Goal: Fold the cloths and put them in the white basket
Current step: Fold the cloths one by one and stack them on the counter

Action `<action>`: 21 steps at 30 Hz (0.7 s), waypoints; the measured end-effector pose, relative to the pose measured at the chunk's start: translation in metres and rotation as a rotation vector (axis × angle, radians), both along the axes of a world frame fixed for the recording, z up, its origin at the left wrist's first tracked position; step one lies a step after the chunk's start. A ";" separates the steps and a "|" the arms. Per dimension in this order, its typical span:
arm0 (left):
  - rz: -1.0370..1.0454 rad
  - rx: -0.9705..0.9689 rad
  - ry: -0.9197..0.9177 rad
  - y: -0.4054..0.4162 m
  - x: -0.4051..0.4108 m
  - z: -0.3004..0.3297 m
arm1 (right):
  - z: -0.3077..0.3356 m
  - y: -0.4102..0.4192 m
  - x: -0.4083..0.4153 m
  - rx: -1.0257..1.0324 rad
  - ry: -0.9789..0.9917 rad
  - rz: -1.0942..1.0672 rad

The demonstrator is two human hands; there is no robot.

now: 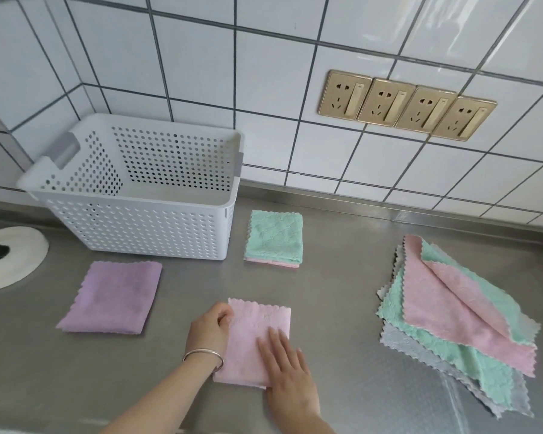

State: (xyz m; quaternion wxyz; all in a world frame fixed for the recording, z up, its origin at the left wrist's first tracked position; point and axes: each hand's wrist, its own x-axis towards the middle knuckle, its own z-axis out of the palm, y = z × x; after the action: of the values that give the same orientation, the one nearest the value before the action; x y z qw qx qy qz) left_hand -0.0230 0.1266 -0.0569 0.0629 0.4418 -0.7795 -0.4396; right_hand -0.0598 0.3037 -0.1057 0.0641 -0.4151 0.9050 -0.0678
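Note:
A folded pink cloth (254, 336) lies on the steel counter in front of me. My left hand (209, 328) pinches its left edge near the far corner. My right hand (287, 374) lies flat on its near right part with straight fingers. A folded purple cloth (113, 297) lies to the left. A folded green cloth on a pink one (275, 236) sits beside the white perforated basket (138, 227), which stands at the back left and looks empty. A loose pile of pink, green and grey cloths (458, 321) lies unfolded on the right.
The steel counter (336, 277) meets a white tiled wall with a row of gold sockets (406, 104). A white round object with a dark centre (8, 256) sits at the far left edge.

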 end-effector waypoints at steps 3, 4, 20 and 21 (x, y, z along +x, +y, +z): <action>-0.007 -0.013 -0.036 -0.002 0.001 -0.007 | -0.002 -0.002 0.002 0.011 -0.013 0.002; -0.006 -0.010 -0.050 -0.002 0.002 -0.008 | -0.003 -0.001 0.003 0.013 -0.013 0.008; 0.033 -0.255 -0.270 0.014 0.026 -0.018 | 0.024 0.001 -0.005 -0.191 -0.120 -0.320; 0.006 -0.255 -0.318 0.017 0.029 -0.018 | 0.028 -0.003 -0.009 -0.158 -0.215 -0.444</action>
State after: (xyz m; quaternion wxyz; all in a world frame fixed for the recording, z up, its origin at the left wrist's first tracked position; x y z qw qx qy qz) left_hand 0.0055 0.1434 -0.0752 -0.0041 0.4966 -0.8275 -0.2621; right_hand -0.0686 0.3008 -0.0779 0.1110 -0.2005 0.9537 -0.1946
